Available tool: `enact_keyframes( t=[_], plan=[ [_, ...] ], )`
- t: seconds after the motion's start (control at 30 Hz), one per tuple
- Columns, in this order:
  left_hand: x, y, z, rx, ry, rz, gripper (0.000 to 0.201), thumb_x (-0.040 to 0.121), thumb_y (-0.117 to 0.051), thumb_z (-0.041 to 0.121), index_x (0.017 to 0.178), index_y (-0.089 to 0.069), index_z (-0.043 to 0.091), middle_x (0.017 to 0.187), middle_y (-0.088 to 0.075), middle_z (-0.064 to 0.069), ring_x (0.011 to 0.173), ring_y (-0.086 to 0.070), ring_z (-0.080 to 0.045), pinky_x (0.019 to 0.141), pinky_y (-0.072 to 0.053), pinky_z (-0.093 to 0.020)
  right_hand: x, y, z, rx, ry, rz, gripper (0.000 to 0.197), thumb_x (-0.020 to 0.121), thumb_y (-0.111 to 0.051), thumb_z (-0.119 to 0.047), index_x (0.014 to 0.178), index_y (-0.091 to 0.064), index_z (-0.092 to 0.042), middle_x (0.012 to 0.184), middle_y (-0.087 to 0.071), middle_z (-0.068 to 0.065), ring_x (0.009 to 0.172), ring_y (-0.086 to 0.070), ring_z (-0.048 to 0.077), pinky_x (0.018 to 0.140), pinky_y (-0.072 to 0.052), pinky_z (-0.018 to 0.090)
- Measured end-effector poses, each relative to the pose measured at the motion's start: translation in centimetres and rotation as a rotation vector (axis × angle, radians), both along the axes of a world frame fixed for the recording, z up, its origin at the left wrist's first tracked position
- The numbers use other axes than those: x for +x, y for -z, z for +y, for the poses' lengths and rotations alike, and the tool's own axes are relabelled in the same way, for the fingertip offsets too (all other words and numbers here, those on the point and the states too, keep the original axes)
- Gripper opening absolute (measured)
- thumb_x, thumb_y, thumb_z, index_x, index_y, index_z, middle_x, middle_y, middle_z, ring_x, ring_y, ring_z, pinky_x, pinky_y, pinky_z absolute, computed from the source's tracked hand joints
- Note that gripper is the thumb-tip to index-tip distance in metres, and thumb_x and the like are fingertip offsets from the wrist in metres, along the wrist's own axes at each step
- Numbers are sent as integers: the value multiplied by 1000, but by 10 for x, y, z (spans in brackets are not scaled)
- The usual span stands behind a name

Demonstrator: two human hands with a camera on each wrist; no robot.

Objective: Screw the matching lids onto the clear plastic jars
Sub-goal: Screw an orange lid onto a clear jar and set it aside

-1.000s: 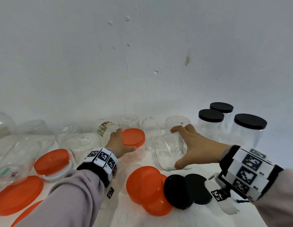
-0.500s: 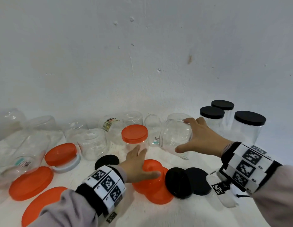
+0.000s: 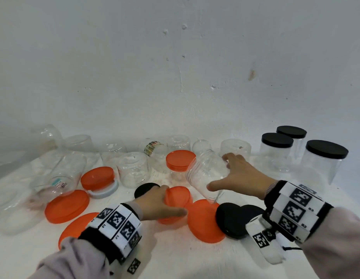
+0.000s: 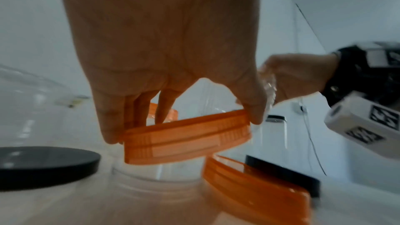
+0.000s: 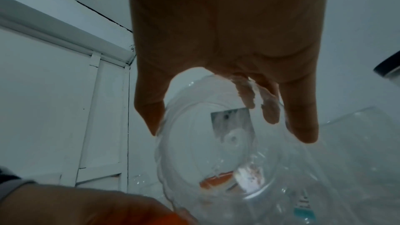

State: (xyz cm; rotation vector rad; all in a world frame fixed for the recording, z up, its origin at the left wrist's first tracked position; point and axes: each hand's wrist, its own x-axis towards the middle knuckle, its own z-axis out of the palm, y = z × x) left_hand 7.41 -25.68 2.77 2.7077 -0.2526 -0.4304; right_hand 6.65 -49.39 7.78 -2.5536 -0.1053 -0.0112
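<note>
**Lid in left hand, jar in right**

Left hand (image 3: 161, 204) curled round an orange lid (image 3: 178, 195), thumb on one edge and fingers on the far edge, as seen plainly from the left wrist (image 4: 186, 136). Lid tilted, raised a little off the white table (image 3: 175, 258). Just beside it, a larger orange lid (image 3: 205, 222) lying flat, overlapped at its right edge by two black lids (image 3: 233, 220).

Right hand (image 3: 241, 178) wrapped round a clear jar (image 3: 205, 174), thumb on the near side, fingers over the far side. Jar tilted, held above the table, mouth pointing down toward the orange lids. From the right wrist, jar base (image 5: 216, 143) seen close up between thumb and fingers.

Behind the held jar, a small jar already capped in orange (image 3: 180, 161). At far right, three jars with black lids (image 3: 300, 154), standing upright. Along the wall, a row of uncapped clear jars (image 3: 132, 168), several upside down. At left, more orange lids (image 3: 67, 206) on the table, plus one black lid (image 3: 144, 189) just behind the left hand.
</note>
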Motion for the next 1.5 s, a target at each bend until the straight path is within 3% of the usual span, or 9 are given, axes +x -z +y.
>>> enact_keyframes(
  t=[0.17,0.37,0.47,0.53,0.67,0.83,1.07,1.2,1.5],
  plan=[
    [-10,-13,49,-148,-206,-31,48,75,-62,64,105,-44,31,96,-51,17,84,-51,1,67,-39,-13,0,10,31,16,-86,63,103,59,-80,-53,142,-30,-17,126,-34,-2,107,-45,12,81,-40,24],
    [-29,-31,92,-325,-408,-90,65,75,-54,71,122,-51,25,118,-53,5,102,-49,-10,86,-38,-26,-4,25,72,120,-242,194,95,60,-83,-49,135,-37,-16,115,-47,-10,104,-50,9,73,-40,19],
    [-40,-38,98,-419,-409,-137,62,58,-46,80,93,-52,29,97,-55,7,79,-51,-2,69,-37,-17,-5,37,92,140,-311,279,95,59,-85,-45,134,-35,-17,118,-48,-7,106,-51,10,80,-45,21],
    [-44,-41,99,-446,-414,-162,58,55,-46,81,88,-52,34,93,-57,11,81,-52,1,68,-37,-16,-4,45,104,150,-340,320,90,57,-87,-42,127,-37,-17,115,-50,-8,106,-52,9,87,-48,26],
    [-46,-38,102,-432,-382,-219,79,51,-55,79,113,-54,29,108,-58,13,94,-54,0,71,-39,-16,-3,60,121,161,-390,363,88,55,-90,-35,122,-36,-20,112,-52,-11,109,-51,9,89,-46,25],
    [-50,-38,94,-390,-324,-189,118,44,-65,73,145,-34,19,137,-45,5,112,-46,-7,86,-37,-18,-1,68,128,175,-460,364,97,59,-90,-27,132,-26,-21,112,-51,-15,110,-49,10,87,-42,21],
    [-52,-33,73,-220,-182,-183,106,65,-76,57,149,-22,21,151,-26,4,134,-30,-12,109,-28,-27,5,76,123,210,-503,374,103,62,-89,-20,140,-23,-24,132,-48,-9,123,-44,12,100,-38,24],
    [-50,-31,64,-156,-129,-203,108,65,-76,58,149,-19,20,154,-20,4,140,-22,-11,111,-21,-26,7,77,119,258,-513,391,109,62,-89,-18,146,-20,-30,139,-46,-12,131,-41,14,111,-36,36],
    [-51,-28,62,-126,-123,-170,108,67,-76,55,150,-16,21,154,-21,4,140,-21,-13,111,-23,-28,9,80,117,200,-525,382,107,67,-87,-26,148,-17,-27,147,-40,-7,136,-36,15,113,-32,38]
  ],
)
